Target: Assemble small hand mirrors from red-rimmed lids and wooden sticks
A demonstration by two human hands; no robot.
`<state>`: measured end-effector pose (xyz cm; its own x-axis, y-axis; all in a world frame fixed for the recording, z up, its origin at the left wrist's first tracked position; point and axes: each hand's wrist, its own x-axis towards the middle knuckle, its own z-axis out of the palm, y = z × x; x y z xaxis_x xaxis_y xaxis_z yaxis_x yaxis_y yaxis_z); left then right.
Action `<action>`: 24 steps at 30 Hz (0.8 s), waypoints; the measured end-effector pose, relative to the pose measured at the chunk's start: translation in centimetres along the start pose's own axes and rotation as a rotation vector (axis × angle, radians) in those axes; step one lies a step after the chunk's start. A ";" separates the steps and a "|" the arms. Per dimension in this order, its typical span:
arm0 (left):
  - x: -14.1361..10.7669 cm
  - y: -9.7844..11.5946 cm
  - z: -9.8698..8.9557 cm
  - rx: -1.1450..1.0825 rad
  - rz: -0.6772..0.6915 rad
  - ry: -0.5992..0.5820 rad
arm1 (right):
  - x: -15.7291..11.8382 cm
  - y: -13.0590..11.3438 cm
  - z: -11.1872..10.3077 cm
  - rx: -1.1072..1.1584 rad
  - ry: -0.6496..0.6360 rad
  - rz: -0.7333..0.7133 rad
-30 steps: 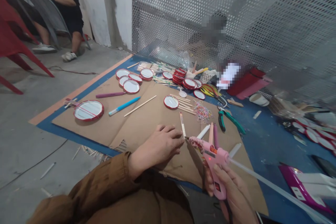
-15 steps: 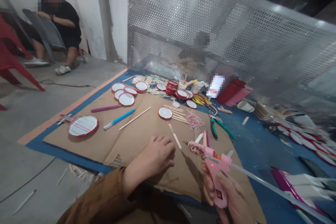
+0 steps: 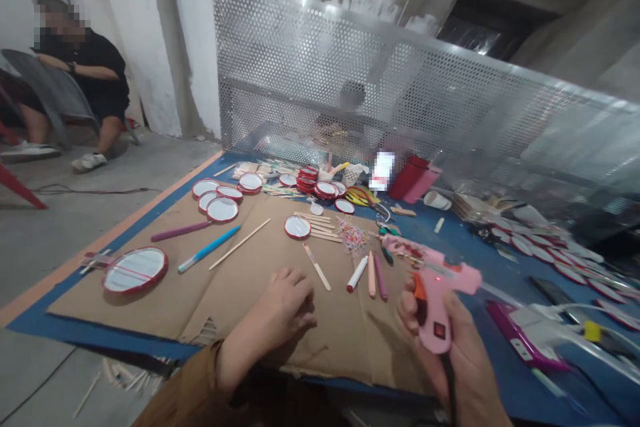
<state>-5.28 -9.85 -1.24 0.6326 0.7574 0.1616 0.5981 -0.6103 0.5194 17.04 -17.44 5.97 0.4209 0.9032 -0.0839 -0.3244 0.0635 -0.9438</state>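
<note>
My right hand (image 3: pixel 463 347) is wrapped around the handle of a pink hot glue gun (image 3: pixel 434 293). The gun is held above the cardboard's right side with its nozzle toward the left, and a small red light glows on its body. My left hand (image 3: pixel 287 300) rests on the cardboard (image 3: pixel 345 340), its fingers loosely curled and no object showing in them. Beyond it lies a wooden stick (image 3: pixel 317 267), near a small white disc with a red rim (image 3: pixel 297 227). White, peach and purple markers (image 3: pixel 371 275) lie between my hands. Farther left is a larger red-rimmed disc with strings and a neck (image 3: pixel 135 270).
A blue marker (image 3: pixel 210 248), a purple marker (image 3: pixel 180 231) and a thin stick (image 3: pixel 240 243) lie leftward. More discs (image 3: pixel 223 209) and a pile of tiny coloured pieces (image 3: pixel 352 235) sit farther back. A perforated metal panel (image 3: pixel 300 60) borders the table. At right is a purple power strip (image 3: pixel 525 337).
My right hand has moved the glue gun right and up, away from the stick by my left hand. The view has shifted a little, and my left hand stays on the cardboard.
</note>
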 end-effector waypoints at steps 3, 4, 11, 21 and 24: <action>0.0 0.0 -0.1 -0.013 -0.003 0.002 | 0.5 -3.1 -0.9 0.057 0.035 -0.088; 0.1 0.0 -0.2 -0.016 -0.002 0.004 | 0.6 -4.2 -1.4 0.052 0.043 -0.139; 0.2 -0.3 0.0 -0.062 0.005 -0.047 | 3.4 -9.7 -7.2 -0.301 0.345 -0.442; 0.2 -1.8 1.6 -0.076 0.068 0.030 | 13.3 -3.9 -17.0 -1.147 0.274 -0.074; 0.2 -1.9 1.8 -0.069 0.083 0.049 | 15.8 -3.5 -17.4 -1.323 0.280 -0.049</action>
<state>-5.43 -8.99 -3.67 0.6525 0.7167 0.2461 0.5084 -0.6549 0.5591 39.57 -10.76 2.41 0.6168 0.7858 0.0458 0.6808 -0.5034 -0.5321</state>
